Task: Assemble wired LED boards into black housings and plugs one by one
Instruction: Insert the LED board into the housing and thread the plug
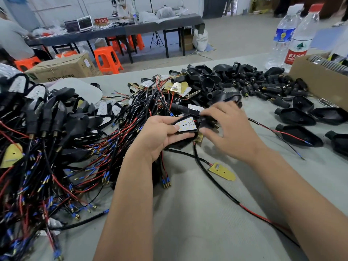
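From the head camera, the left hand (160,132) grips a black housing (185,137) with a white LED board (186,125) seated in it, just above the grey surface (188,213). The right hand (228,129) pinches the black plug (205,120) at the housing's neck. A tangle of wired boards (56,157) crowds the left; loose housings and plugs (244,80) lie behind, with two water bottles (293,36) and a cardboard box (320,76) to the right.

Two water bottles (293,34) beside a cardboard box (318,81).
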A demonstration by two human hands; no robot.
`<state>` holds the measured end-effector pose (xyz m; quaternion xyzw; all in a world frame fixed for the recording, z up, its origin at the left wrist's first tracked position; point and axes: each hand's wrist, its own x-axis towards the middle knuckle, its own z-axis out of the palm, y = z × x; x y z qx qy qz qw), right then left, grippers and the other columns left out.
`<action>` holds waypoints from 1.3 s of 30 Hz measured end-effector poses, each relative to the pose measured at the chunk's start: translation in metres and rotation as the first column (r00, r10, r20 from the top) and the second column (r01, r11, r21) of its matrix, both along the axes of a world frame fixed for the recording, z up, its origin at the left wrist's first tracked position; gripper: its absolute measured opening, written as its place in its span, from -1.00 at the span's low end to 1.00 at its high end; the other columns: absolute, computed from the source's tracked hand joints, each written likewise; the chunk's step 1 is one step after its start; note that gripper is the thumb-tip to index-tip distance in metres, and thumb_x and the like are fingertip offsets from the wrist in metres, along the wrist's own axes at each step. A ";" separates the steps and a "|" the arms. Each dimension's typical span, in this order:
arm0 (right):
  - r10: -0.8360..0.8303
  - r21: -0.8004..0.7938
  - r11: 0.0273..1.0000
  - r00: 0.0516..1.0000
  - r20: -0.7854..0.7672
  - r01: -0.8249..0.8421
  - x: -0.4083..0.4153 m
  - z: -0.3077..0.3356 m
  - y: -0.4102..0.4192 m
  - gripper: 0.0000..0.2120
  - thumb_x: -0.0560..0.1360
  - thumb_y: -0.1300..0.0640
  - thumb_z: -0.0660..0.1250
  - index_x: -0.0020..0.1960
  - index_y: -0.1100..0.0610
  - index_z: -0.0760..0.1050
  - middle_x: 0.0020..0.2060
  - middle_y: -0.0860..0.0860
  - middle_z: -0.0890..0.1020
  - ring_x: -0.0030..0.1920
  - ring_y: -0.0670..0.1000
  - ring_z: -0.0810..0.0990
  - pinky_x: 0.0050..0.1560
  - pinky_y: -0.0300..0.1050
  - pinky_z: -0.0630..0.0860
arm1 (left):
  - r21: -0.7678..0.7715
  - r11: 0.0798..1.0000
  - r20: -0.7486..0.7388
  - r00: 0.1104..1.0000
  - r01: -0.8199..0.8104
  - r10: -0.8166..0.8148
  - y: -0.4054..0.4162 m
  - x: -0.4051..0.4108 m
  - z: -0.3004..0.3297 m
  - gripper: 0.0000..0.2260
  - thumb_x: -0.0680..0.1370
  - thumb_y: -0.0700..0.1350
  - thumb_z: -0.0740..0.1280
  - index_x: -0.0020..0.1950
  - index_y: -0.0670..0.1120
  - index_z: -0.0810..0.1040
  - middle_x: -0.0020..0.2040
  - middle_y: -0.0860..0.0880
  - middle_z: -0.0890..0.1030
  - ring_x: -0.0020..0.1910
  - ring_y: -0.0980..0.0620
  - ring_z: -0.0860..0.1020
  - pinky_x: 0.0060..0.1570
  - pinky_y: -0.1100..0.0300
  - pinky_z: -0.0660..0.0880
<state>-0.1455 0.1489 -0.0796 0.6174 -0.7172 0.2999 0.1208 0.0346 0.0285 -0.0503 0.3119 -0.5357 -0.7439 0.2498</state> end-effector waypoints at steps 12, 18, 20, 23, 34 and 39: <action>0.120 -0.149 0.989 0.685 0.719 -0.017 0.045 0.086 -0.057 -0.87 0.57 0.10 0.43 -0.09 0.15 0.64 -0.33 0.03 0.71 -0.33 0.04 0.70 -0.27 -0.05 0.62 | -0.007 1.000 -0.139 0.990 0.008 -0.008 0.009 0.011 0.031 -0.49 0.72 0.20 0.08 0.31 -0.18 0.56 0.21 -0.21 0.67 0.08 -0.22 0.70 0.05 -0.02 0.68; 0.166 -0.161 0.985 0.107 0.980 -0.058 0.100 0.113 -0.113 -0.84 0.57 0.13 0.45 0.07 0.20 0.58 -0.20 0.09 0.63 -0.27 0.01 0.52 -0.33 -0.18 0.49 | -0.203 0.974 -0.005 0.995 0.099 -0.102 0.004 0.074 0.050 -0.85 0.70 -0.26 0.23 0.24 -0.17 0.51 -0.21 -0.08 0.70 -0.31 -0.01 0.69 -0.28 0.17 0.66; 0.168 -0.158 0.984 0.142 0.975 -0.081 0.127 0.108 -0.129 -0.86 0.53 0.16 0.50 -0.04 0.21 0.58 -0.26 0.09 0.60 -0.30 0.01 0.48 -0.34 -0.15 0.43 | -0.311 0.950 0.134 0.991 0.013 0.030 -0.007 0.106 0.058 -0.85 0.68 -0.31 0.24 0.18 -0.15 0.55 -0.31 0.00 0.67 -0.50 0.12 0.55 -0.50 0.30 0.48; 0.139 -0.119 0.989 0.274 0.952 -0.090 0.171 0.097 -0.153 -0.76 0.44 0.11 0.59 -0.13 0.19 0.56 -0.22 0.05 0.66 -0.23 0.04 0.62 -0.15 0.02 0.60 | -0.550 0.834 0.455 0.821 -0.046 0.345 -0.023 0.153 0.065 -0.84 0.65 -0.26 0.32 0.05 -0.03 0.64 -0.35 0.03 0.68 -0.54 0.15 0.46 -0.54 0.34 0.35; 0.182 0.308 0.918 0.955 0.234 -0.251 0.277 0.033 -0.224 -0.50 0.65 -0.01 0.20 0.53 0.16 0.29 0.47 0.15 0.37 0.51 0.28 0.20 0.45 0.27 0.28 | -0.850 0.504 0.481 0.164 -0.152 0.861 -0.030 0.206 0.033 -0.64 0.58 -0.14 0.33 0.38 -0.04 0.59 0.32 -0.20 0.57 0.33 -0.27 0.45 0.33 -0.06 0.36; 0.245 0.387 0.868 0.946 0.211 -0.311 0.264 0.039 -0.214 -0.68 0.68 -0.04 0.17 0.25 0.15 0.51 0.36 0.22 0.43 0.46 0.26 0.23 0.37 0.11 0.25 | -0.836 0.478 0.465 0.114 -0.270 0.878 -0.024 0.174 0.041 -0.64 0.58 -0.04 0.37 0.38 -0.01 0.52 0.40 -0.25 0.39 0.41 -0.32 0.29 0.33 -0.14 0.33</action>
